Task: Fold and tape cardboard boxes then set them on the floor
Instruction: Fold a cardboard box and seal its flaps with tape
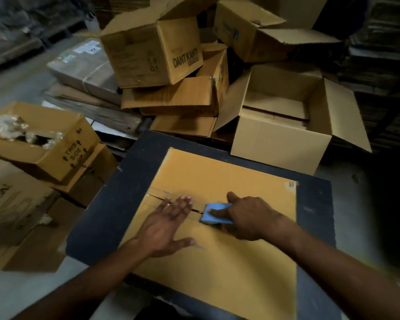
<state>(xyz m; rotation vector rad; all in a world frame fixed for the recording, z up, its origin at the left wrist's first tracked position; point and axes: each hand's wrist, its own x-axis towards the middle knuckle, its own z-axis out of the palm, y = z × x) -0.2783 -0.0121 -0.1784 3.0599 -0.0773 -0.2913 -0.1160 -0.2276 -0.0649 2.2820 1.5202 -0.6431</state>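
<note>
Mid-taping: the left hand (169, 224) presses flat on the box (219, 248) while the right hand (247, 218) grips the dispenser (215, 212) on its seam (floor placement remains).

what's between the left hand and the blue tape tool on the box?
Head view: only a short bare stretch of the box top with its flap seam, between left hand and tape tool.

box on table (229, 250): matt tan cardboard, smooth | table (106, 215): dark matt top, scuffed | tape dispenser (214, 214): blue plastic, smooth | open box at 1 o'clock (280, 139): plain matt cardboard | wrap at 10 o'clock (12, 129): crinkled glossy plastic
</note>
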